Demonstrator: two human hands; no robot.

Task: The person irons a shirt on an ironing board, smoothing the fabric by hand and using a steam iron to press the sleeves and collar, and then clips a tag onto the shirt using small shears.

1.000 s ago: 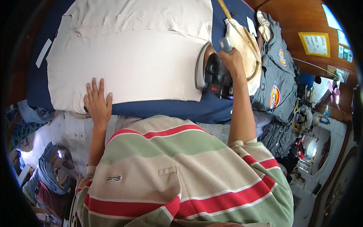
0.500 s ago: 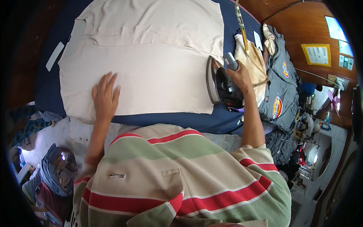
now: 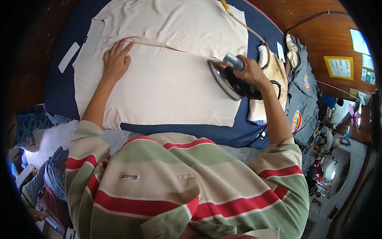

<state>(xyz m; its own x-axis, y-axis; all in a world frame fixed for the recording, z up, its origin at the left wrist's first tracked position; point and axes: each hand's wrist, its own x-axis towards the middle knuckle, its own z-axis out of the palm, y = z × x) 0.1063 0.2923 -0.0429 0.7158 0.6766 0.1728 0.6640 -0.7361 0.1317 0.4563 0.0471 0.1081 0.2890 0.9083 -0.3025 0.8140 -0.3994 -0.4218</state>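
A cream garment (image 3: 171, 85) lies spread flat, a raised fold running across it. My left hand (image 3: 116, 63) rests palm down on its left part, fingers stretched out along that fold. My right hand (image 3: 251, 72) is wrapped around the grey handle of a dark clothes iron (image 3: 230, 81). The iron sits over the garment's right part, its tip toward the fold; whether the soleplate touches the fabric I cannot tell.
Dark blue cloth (image 3: 167, 130) covers the table. On the right lie a scorched beige pad (image 3: 283, 81) and grey garments (image 3: 303, 95) with patches. A white card (image 3: 69, 57) lies at the left. The iron's cord (image 3: 248, 28) hangs above the far right.
My left hand has slid away from me, up to the fold. The iron in my right hand has moved left, farther onto the garment.
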